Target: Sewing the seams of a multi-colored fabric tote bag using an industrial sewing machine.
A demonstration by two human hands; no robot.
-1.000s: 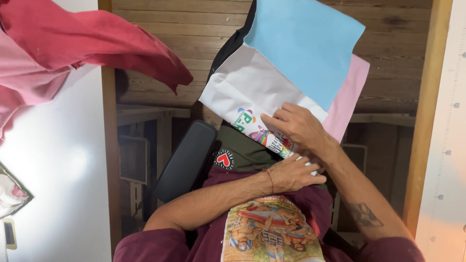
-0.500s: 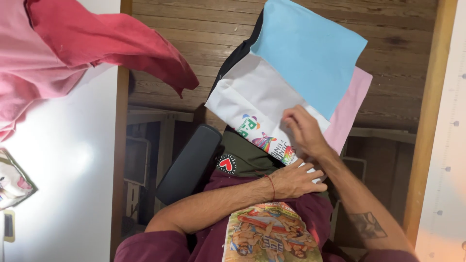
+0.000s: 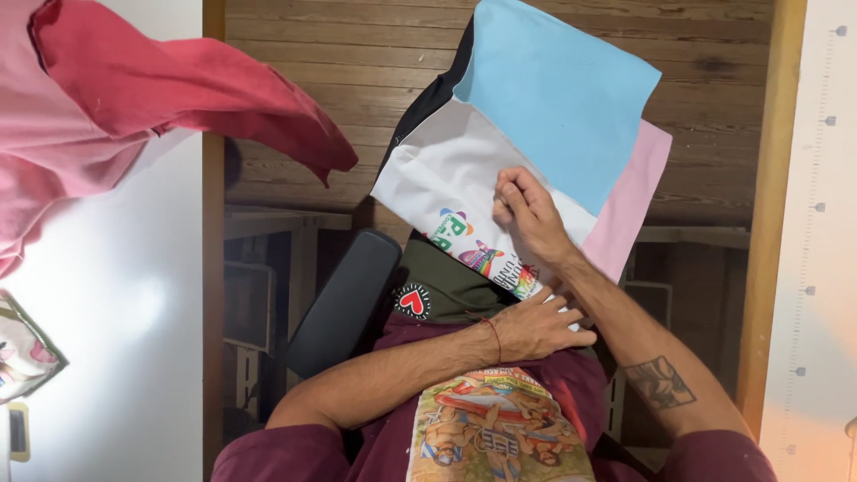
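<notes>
A pile of folded garments lies in front of me: a light blue one (image 3: 562, 98) on top, a pink one (image 3: 629, 205) under it, a white shirt (image 3: 446, 178) with a colourful print, a dark green one (image 3: 446, 286) with a heart patch, and a maroon one with a cartoon print (image 3: 495, 437). My right hand (image 3: 527, 214) rests on the white shirt just below the blue piece, fingers curled into the fabric. My left hand (image 3: 536, 326) lies flat, fingers spread, across the green and maroon layers at the white shirt's lower edge.
A red and pink garment (image 3: 134, 98) hangs over the white tabletop (image 3: 116, 339) at the left. A black chair armrest (image 3: 344, 303) sits left of the pile. Wooden floorboards (image 3: 357, 54) lie beyond. A white panel (image 3: 817, 223) with a wooden edge stands at the right.
My right hand has slid up the white shirt, from the colourful print towards the blue piece. My left hand has stayed in place on the lower layers.
</notes>
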